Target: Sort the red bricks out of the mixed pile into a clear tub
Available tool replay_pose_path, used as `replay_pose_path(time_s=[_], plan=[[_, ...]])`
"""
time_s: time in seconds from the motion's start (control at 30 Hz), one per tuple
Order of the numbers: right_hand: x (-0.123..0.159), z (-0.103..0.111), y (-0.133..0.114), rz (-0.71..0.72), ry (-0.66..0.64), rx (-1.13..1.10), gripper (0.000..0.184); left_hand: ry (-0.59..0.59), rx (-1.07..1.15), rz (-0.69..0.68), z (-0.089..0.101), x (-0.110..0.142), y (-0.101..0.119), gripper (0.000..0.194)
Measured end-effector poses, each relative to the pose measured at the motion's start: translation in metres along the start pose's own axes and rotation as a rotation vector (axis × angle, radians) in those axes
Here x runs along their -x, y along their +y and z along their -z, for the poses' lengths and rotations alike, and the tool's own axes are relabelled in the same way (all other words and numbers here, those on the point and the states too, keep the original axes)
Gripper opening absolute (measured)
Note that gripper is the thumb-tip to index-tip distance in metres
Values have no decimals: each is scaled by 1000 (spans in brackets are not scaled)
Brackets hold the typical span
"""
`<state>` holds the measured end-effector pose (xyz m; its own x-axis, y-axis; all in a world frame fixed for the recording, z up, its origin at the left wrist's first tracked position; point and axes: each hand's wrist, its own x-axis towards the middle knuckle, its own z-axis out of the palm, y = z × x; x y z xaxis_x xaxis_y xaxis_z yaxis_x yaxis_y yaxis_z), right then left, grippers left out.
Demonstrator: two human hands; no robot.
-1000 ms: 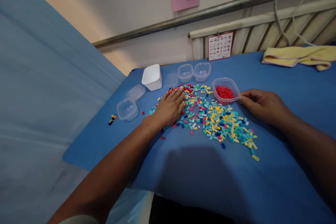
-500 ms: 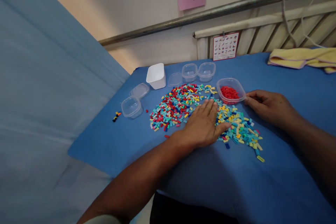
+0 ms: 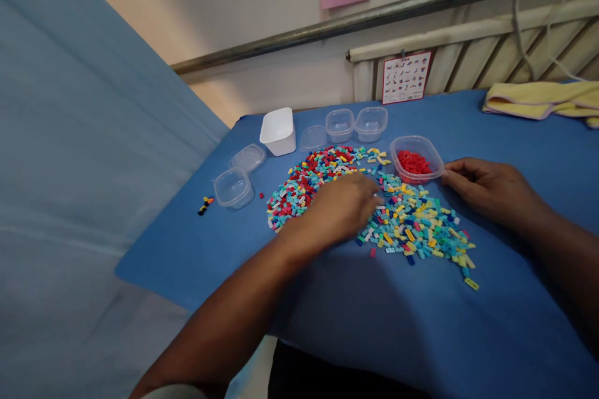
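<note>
My left hand (image 3: 344, 202) is over the middle of a spread pile of small coloured building bricks (image 3: 416, 221). Its fingers are curled downward and closed, slightly blurred, and whatever may be between them is hidden. On the right, my right hand (image 3: 491, 187) pinches the near right corner of a clear plastic container (image 3: 433, 153) between thumb and fingers. Red bricks (image 3: 414, 163) lie inside that container, which stands on the table behind the pile. The left part of the pile holds many red bricks; the right part is mostly turquoise and yellow.
Behind the pile stand two clear containers (image 3: 340, 124), a flat lid (image 3: 313, 138) and a white tub (image 3: 278, 131). Another clear container (image 3: 233, 188) and lid (image 3: 248, 158) are at left, near a small black-and-orange brick figure (image 3: 205, 205). A yellow cloth (image 3: 538, 100) lies far right.
My left hand has gone from lying flat with fingers stretched to curled fingers, shifting slightly left; bricks under it now show spread. My right hand stays at the container with the red bricks.
</note>
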<state>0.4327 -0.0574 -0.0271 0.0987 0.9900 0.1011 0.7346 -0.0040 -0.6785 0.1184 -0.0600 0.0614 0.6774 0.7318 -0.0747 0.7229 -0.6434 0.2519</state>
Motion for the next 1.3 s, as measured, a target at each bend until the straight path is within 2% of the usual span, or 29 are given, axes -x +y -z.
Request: replay_pose_path(time_s=[0.1,0.17,0.23,0.4,0.57,0.77,1.1,1.3], plan=[[0,1,0,-20,-7,2,59,-18,-132,248,27,5,-37,29],[0,1,0,-24,-8,2,59,-29,-147,317,31,9,-54,23],[0,1,-1,-20,-6,8,58,-45,-160,330,26,13,-61,25],[1,2,-5,-26,6,21,61,-83,-230,290,9,19,-60,32],[3,3,-9,-38,17,3,65,-99,-223,244,9,27,-63,34],[4,4,-13,-55,31,8,71,-59,-222,267,7,35,-71,31],[5,5,-17,-70,18,2,68,-31,-212,173,2,27,-65,27],[5,4,-16,-55,35,34,74,-65,-215,177,1,23,-66,31]])
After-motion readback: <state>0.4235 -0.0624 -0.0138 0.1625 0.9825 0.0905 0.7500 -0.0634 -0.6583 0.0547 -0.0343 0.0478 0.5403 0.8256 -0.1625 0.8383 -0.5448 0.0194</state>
